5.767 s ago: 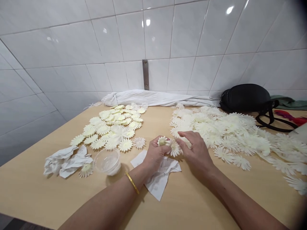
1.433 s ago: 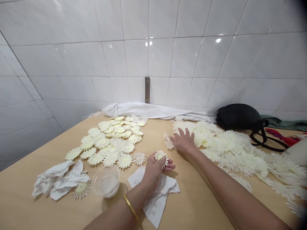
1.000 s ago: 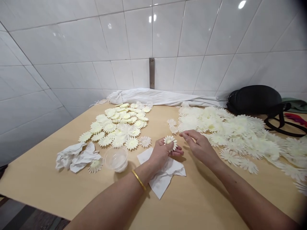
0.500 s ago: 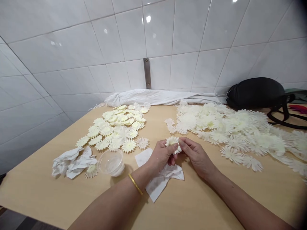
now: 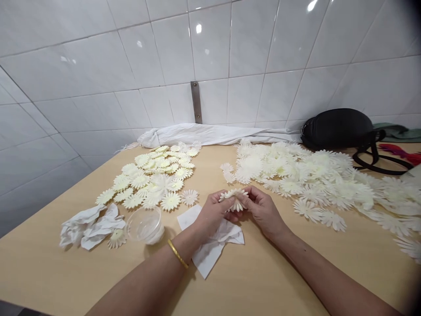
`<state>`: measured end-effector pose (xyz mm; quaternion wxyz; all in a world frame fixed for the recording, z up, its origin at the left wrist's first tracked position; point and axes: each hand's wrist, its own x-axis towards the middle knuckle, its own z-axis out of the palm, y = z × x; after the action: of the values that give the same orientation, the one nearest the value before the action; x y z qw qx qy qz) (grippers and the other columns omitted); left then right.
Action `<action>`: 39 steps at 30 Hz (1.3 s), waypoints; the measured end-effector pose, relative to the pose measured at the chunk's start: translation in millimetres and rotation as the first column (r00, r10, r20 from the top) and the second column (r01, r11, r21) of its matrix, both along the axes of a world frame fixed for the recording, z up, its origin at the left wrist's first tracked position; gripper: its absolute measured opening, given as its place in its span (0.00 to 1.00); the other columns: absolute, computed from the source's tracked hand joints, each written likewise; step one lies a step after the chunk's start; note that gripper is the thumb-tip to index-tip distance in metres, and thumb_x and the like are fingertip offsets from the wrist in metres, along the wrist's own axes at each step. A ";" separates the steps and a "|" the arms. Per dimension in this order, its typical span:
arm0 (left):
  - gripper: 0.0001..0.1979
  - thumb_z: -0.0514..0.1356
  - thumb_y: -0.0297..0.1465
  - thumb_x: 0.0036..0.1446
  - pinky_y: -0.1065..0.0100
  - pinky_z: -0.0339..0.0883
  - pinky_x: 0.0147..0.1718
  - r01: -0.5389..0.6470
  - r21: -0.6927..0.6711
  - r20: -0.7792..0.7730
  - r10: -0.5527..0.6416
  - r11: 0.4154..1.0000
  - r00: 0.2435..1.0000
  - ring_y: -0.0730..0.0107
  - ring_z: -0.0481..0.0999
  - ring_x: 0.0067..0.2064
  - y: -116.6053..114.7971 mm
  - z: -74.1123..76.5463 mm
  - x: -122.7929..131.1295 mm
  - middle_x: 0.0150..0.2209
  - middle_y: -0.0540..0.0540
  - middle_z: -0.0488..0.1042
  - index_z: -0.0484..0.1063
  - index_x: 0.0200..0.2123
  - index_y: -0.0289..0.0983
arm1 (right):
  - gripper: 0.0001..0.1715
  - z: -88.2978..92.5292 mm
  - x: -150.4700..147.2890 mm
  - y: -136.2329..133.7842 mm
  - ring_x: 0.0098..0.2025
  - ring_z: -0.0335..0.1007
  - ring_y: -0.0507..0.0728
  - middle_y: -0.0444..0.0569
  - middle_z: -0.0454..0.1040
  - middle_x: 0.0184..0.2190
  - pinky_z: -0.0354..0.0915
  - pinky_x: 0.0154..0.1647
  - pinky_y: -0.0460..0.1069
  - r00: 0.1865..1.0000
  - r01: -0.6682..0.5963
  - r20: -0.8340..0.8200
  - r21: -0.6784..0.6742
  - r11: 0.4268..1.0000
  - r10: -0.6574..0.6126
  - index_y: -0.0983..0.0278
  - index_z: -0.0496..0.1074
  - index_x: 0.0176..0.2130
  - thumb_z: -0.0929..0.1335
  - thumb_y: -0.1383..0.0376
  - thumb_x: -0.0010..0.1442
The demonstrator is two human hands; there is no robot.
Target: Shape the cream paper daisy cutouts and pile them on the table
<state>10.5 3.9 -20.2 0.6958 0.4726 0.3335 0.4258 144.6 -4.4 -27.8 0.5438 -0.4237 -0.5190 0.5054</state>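
Between my two hands is a pale cream artificial flower (image 5: 237,202), its petals fanned out and partly covered by my thumbs. My left hand (image 5: 213,215) is closed on its left side, thumb across the petals. On the other side, my right hand (image 5: 263,213) pinches it with thumb and fingers. Under my left wrist lies a creased white tissue (image 5: 205,260) on the table. A clear plastic cup (image 5: 145,226) with something whitish in it stands left of my left forearm. Beside it are a crumpled tissue (image 5: 90,228) and a single flower (image 5: 116,239).
Yellowish flowers (image 5: 154,175) are heaped at the left of the wooden table (image 5: 263,281). A larger pile of whiter flowers (image 5: 296,171) spreads at the right. Against the tiled wall lie a rolled white cloth (image 5: 210,134) and a black bag (image 5: 338,129) with a looped strap.
The flower has turned in my fingers and its petals now spread wider. My right hand has closed in nearer my left. The whole view has shifted slightly.
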 end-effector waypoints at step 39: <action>0.14 0.63 0.38 0.43 0.73 0.57 0.20 -0.202 0.084 0.015 0.202 0.976 0.979 0.77 0.64 0.19 -6.6 6.9 31.8 0.18 0.52 0.66 0.64 0.25 0.34 | 0.26 4.9 10.7 6.2 0.18 0.48 0.49 0.40 0.52 0.13 0.47 0.20 0.47 0.885 0.150 0.400 0.234 0.961 -0.236 0.62 0.51 0.16 0.59 0.49 0.55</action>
<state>42.2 -2.7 -13.3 0.6291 0.4642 0.3593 0.5095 155.3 1.8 -22.9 0.5048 -0.5174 -0.6270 0.2904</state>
